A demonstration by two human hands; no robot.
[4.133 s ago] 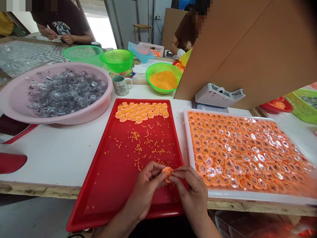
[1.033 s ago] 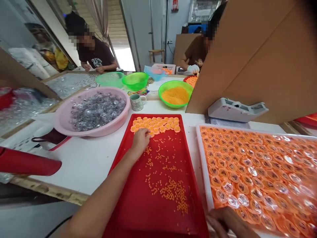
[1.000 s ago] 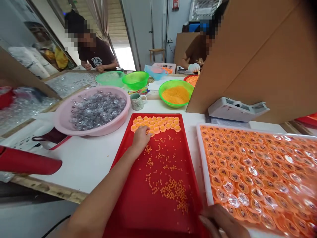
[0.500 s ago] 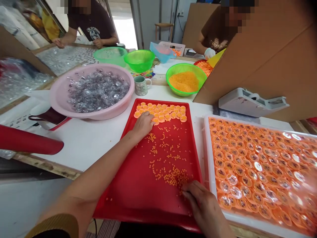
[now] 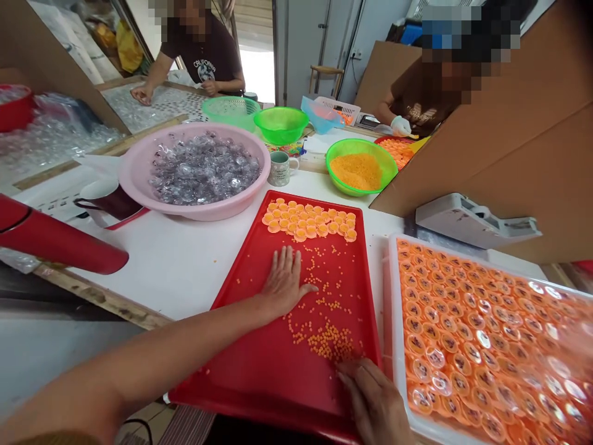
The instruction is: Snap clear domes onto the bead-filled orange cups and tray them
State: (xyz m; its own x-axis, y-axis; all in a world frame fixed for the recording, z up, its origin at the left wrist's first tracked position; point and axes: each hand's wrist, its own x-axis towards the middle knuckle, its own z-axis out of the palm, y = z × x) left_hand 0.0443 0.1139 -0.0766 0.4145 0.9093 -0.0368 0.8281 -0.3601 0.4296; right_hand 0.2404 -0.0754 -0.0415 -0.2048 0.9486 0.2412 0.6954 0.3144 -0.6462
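While the red tray [image 5: 259, 364] holds orange pieces [image 5: 300, 224] and pellets [image 5: 330, 341] | left hand [image 5: 283, 287] spread open | right hand [image 5: 376, 395]: cannot tell

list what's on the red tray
Round orange pieces crowd the far end of the red tray, small orange bits lie nearer; the left hand and right hand hide what's beneath.

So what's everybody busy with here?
Someone's left hand is spread over the red tray, just short of the grouped orange discs. Their right hand is beside loose orange bits; whether it holds any is unclear. A white tray of orange pieces sits to the right. Farther back are a dark-shirted person and a gloved person.
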